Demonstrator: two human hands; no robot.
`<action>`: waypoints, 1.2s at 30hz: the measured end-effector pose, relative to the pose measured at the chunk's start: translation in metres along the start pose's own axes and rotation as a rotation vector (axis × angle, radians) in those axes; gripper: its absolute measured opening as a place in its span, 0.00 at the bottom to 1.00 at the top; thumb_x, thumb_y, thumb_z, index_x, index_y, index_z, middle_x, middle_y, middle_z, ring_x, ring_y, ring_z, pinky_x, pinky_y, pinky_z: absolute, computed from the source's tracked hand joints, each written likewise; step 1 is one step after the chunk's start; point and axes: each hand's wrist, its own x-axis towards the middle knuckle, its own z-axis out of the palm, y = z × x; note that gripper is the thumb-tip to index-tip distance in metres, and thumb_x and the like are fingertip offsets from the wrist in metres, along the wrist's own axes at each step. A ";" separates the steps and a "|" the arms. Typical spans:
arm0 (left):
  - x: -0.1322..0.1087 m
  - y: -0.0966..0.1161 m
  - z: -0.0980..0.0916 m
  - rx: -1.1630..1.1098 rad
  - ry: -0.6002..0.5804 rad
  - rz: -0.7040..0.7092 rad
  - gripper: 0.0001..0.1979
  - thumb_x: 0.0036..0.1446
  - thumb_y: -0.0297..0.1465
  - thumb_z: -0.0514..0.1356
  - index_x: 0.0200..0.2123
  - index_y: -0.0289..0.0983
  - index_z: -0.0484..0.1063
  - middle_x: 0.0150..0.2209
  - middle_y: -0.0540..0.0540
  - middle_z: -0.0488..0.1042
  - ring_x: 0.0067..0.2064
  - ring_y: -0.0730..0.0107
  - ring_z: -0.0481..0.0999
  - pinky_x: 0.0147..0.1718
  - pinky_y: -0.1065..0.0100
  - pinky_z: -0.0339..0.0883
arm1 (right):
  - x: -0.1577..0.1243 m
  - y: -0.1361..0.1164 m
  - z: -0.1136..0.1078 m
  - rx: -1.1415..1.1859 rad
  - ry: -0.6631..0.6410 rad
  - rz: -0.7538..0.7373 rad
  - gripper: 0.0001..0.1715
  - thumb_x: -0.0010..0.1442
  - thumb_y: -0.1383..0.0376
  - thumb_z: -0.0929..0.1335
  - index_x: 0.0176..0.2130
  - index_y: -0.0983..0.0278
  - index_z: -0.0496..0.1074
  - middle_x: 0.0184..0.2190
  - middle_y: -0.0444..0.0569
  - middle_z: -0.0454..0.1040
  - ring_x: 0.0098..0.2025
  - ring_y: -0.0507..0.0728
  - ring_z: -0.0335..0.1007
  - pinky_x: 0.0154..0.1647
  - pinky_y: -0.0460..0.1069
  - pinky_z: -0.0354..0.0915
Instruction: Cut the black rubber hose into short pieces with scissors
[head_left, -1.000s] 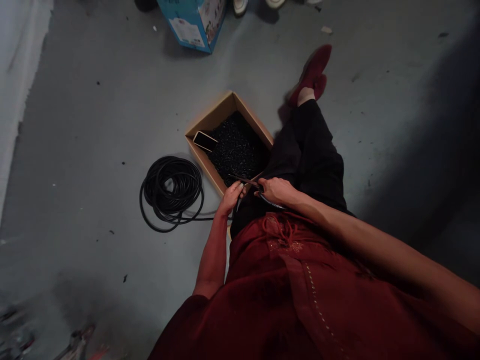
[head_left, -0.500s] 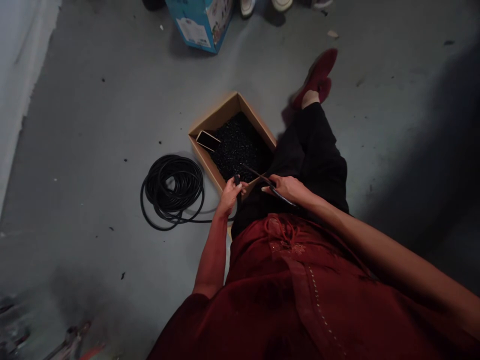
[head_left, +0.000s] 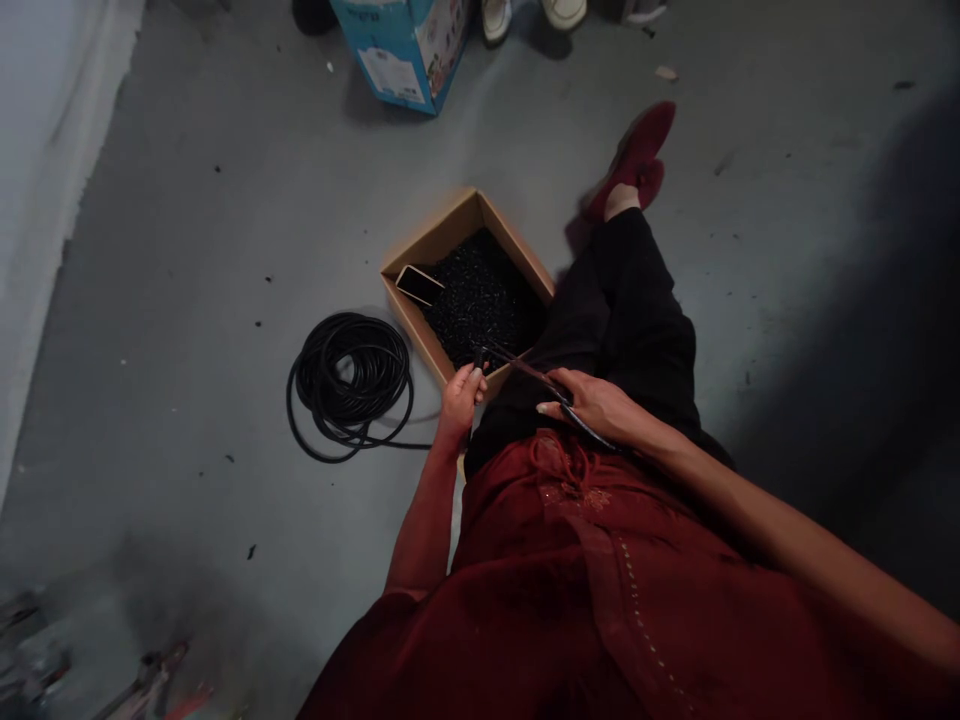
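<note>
"Black rubber tubing (head_left: 525, 372), what's holding it?"

"Both hands. The right hand (head_left: 592, 405) is clenched around it; the left hand (head_left: 461, 395) grips its end above the box."

"Which box?"

"Brown cardboard box (head_left: 442, 240), heaped with black granules (head_left: 480, 300), a flat phone (head_left: 418, 285) lying on them. Just beside it, a coil of black tubing (head_left: 349, 385) rests on the grey concrete floor (head_left: 187, 300)."

I can't tell what the dark bits (head_left: 480, 300) in the cardboard box (head_left: 427, 270) are; they're too small. My left hand (head_left: 461, 400) hides the box's near corner. The blue carton (head_left: 401, 50) runs off the top edge; the objects (head_left: 142, 685) at bottom left are blurred.
</note>
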 end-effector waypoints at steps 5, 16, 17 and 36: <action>-0.011 0.021 0.001 -0.122 -0.100 -0.035 0.18 0.56 0.43 0.58 0.40 0.34 0.70 0.25 0.53 0.61 0.22 0.82 0.55 0.19 0.75 0.48 | -0.002 -0.007 0.002 -0.022 -0.019 -0.071 0.31 0.59 0.45 0.62 0.51 0.64 0.64 0.45 0.57 0.71 0.45 0.63 0.68 0.43 0.53 0.63; -0.018 0.036 0.005 0.021 -0.207 -0.020 0.19 0.57 0.45 0.56 0.26 0.35 0.62 0.23 0.53 0.59 0.23 0.81 0.55 0.21 0.76 0.51 | 0.000 -0.019 0.000 0.055 -0.018 -0.121 0.31 0.58 0.46 0.63 0.53 0.62 0.63 0.47 0.56 0.70 0.48 0.62 0.68 0.45 0.53 0.62; -0.018 0.037 0.005 0.042 -0.214 -0.015 0.19 0.57 0.45 0.56 0.26 0.35 0.62 0.23 0.53 0.59 0.23 0.81 0.55 0.21 0.75 0.51 | 0.000 -0.019 0.000 0.064 -0.019 -0.125 0.31 0.58 0.46 0.64 0.53 0.62 0.63 0.47 0.56 0.69 0.48 0.62 0.68 0.46 0.53 0.62; -0.019 0.037 0.000 -0.143 -0.268 -0.087 0.15 0.56 0.43 0.58 0.32 0.36 0.64 0.25 0.53 0.58 0.23 0.81 0.55 0.22 0.76 0.53 | 0.000 -0.022 -0.008 0.185 -0.100 -0.174 0.34 0.57 0.47 0.65 0.57 0.62 0.60 0.49 0.55 0.69 0.49 0.61 0.67 0.48 0.54 0.62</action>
